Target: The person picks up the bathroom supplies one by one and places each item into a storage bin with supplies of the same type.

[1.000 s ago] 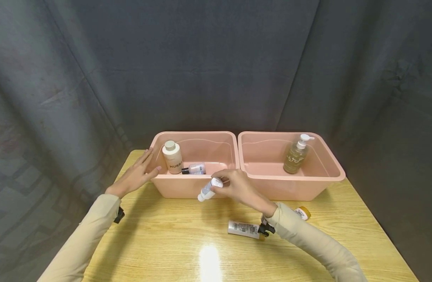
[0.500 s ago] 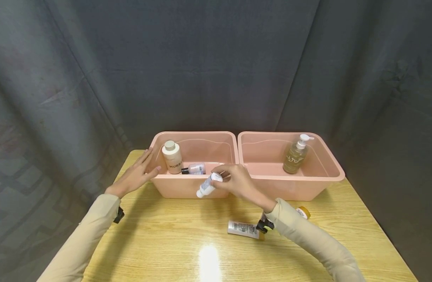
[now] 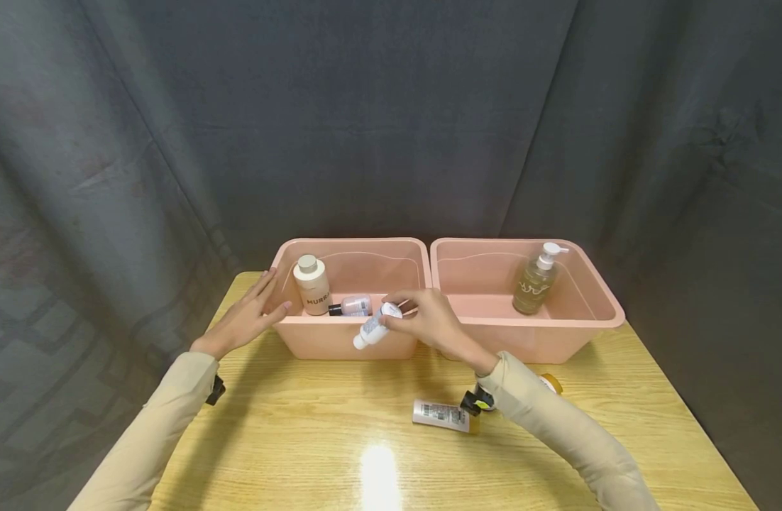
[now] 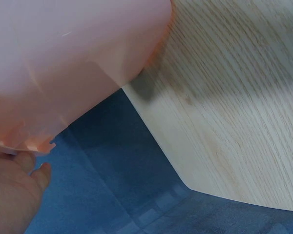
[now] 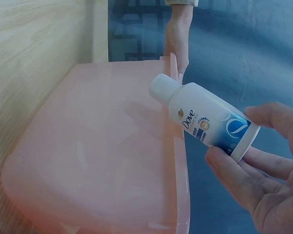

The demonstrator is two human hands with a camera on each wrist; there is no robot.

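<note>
My right hand [image 3: 429,323] pinches a small white Dove bottle [image 5: 210,117] near its base, between thumb and fingers. The bottle tilts with its white cap down and to the left, at the front rim of the left pink bin [image 3: 340,323]. On that bin's left rim rests my left hand [image 3: 244,319], fingers stretched out; the left wrist view shows its fingertips at the rim. Inside the bin stand a white bottle [image 3: 313,287] lettered MURRA and, lying beside it, a small clear bottle with a black cap [image 3: 353,306].
The right pink bin [image 3: 525,325] holds a green pump bottle [image 3: 533,287]. A white tube with a yellow cap [image 3: 442,415] lies on the wooden table [image 3: 289,440]. Another yellow-capped item [image 3: 552,383] is partly hidden behind my right sleeve. A grey curtain [image 3: 365,128] hangs behind.
My right hand has moved slightly up and away from me, carrying the Dove bottle closer to the left bin's rim. The left hand has stayed on the rim.
</note>
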